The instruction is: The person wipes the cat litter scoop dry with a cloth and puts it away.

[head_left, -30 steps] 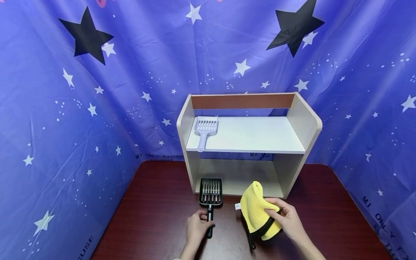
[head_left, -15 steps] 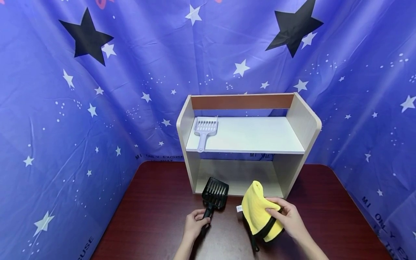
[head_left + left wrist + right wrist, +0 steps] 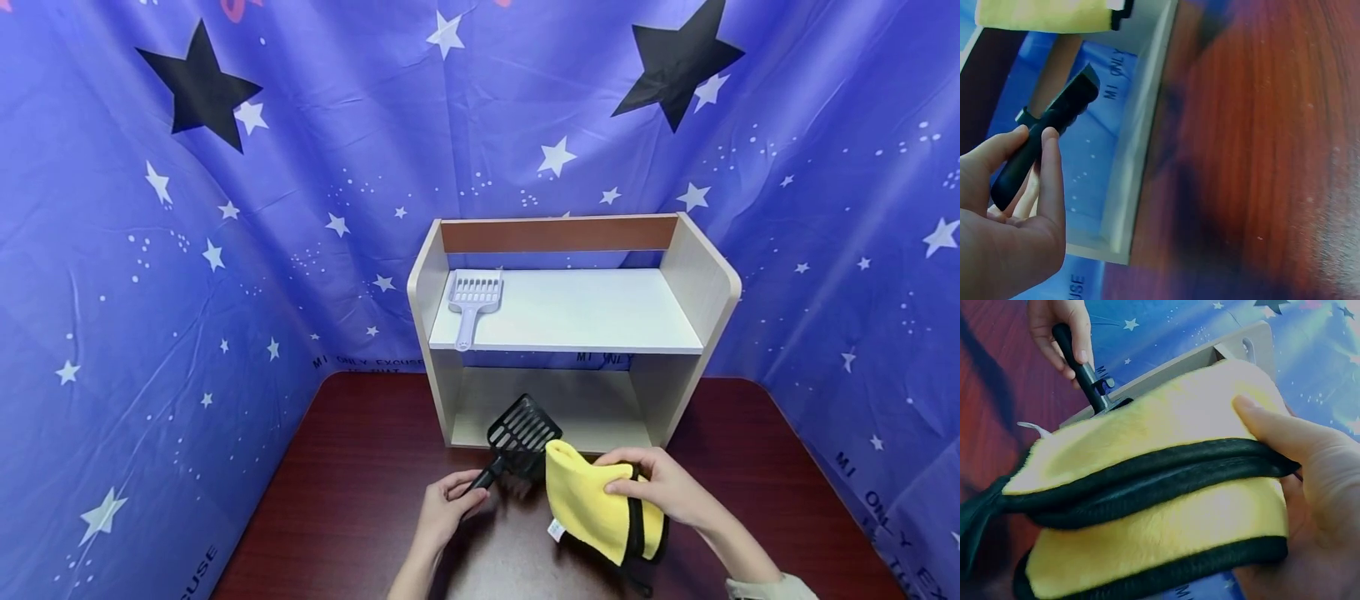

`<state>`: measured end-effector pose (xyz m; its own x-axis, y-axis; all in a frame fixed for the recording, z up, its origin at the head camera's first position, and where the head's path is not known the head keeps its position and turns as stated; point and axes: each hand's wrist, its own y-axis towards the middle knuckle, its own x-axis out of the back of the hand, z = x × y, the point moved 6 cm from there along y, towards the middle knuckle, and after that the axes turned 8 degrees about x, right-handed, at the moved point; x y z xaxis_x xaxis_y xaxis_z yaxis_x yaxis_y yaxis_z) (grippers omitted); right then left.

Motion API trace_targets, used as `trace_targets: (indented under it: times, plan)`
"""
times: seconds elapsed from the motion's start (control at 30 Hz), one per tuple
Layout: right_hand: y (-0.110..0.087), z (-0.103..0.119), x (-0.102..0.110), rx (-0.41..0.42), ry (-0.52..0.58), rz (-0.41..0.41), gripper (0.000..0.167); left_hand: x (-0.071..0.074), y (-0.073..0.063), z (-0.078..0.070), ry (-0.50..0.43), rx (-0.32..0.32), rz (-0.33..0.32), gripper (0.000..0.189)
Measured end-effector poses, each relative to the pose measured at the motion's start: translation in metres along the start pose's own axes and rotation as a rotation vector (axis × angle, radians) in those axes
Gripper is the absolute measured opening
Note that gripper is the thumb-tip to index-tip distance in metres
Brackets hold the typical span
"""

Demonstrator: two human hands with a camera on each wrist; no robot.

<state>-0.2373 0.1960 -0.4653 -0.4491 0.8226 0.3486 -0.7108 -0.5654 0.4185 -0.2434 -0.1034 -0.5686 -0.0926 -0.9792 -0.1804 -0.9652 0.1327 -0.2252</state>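
Note:
My left hand (image 3: 444,510) pinches the handle of a black slotted litter scoop (image 3: 523,432) between thumb and fingers. The scoop is tilted, its head pointing up and to the right above the table in the head view. In the left wrist view the handle (image 3: 1019,165) runs through the fingers. My right hand (image 3: 667,483) grips a folded yellow cloth (image 3: 588,500) with black edging, thumb on top. The cloth's left corner overlaps the scoop head's lower right edge in the head view. In the right wrist view the cloth (image 3: 1147,450) hides most of the scoop's head.
A two-level shelf unit (image 3: 570,348) stands at the back of the dark red table (image 3: 337,517). A pale lilac slotted scoop (image 3: 476,296) lies at the left of its upper shelf. Blue star-patterned curtain (image 3: 360,167) surrounds the table.
The black scoop has lifted and swung rightward, its head tilting towards the cloth. My right hand has turned the cloth leftward so that its corner meets the scoop head in view.

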Motion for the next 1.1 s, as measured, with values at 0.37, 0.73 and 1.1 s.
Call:
trace_targets:
  times: [0.37,0.73,1.1]
  plan:
    - [0.036,0.018,0.01,0.03,-0.468,-0.036,0.021,-0.024,-0.013,-0.023,0.021,-0.057,0.103,0.041]
    - [0.036,0.016,0.005,-0.007,-0.88,-0.251,0.026,-0.039,-0.019,-0.03,0.02,-0.077,0.105,0.039]
    - [0.031,0.011,-0.003,-0.02,-0.968,-0.379,0.024,-0.049,-0.024,-0.031,0.016,-0.081,0.071,0.035]
